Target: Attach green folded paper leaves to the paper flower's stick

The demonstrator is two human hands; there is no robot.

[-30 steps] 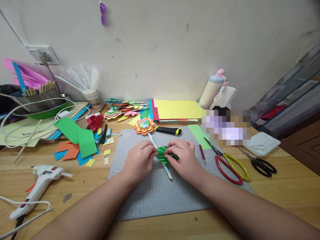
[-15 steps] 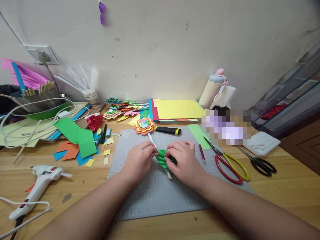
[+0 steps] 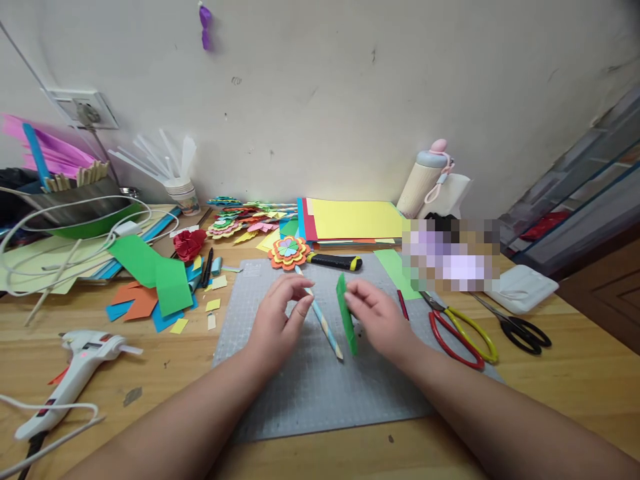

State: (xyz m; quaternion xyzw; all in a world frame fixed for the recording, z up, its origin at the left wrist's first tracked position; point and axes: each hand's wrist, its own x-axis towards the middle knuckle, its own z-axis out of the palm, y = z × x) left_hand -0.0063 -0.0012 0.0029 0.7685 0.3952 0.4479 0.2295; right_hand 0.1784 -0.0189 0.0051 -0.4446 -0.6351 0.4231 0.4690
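Pinched in my right hand (image 3: 377, 313) is a green folded paper leaf (image 3: 347, 317), turned nearly edge-on above the mat. My left hand (image 3: 280, 317) is empty, its thumb and fingers apart, just left of a blue-and-cream striped paper stem (image 3: 326, 325). That stem lies slanted on the grey cutting mat (image 3: 300, 400). At its upper end sits a layered paper flower (image 3: 289, 252) in orange, yellow and pastel colours. A black-and-yellow handled tool (image 3: 334, 261), perhaps a cutter, lies beside the flower.
Red-and-yellow handled scissors (image 3: 463, 337), black scissors (image 3: 525, 332) and a dark red pencil (image 3: 403, 305) lie to the right. A glue gun (image 3: 75, 373) rests at the left, near green paper pieces (image 3: 173, 287). Stacked coloured paper (image 3: 357, 219) is at the back.
The green leaf has been lifted off the stem and swung to the right, turning edge-on in my right hand. My left hand has let go and its fingers have spread.
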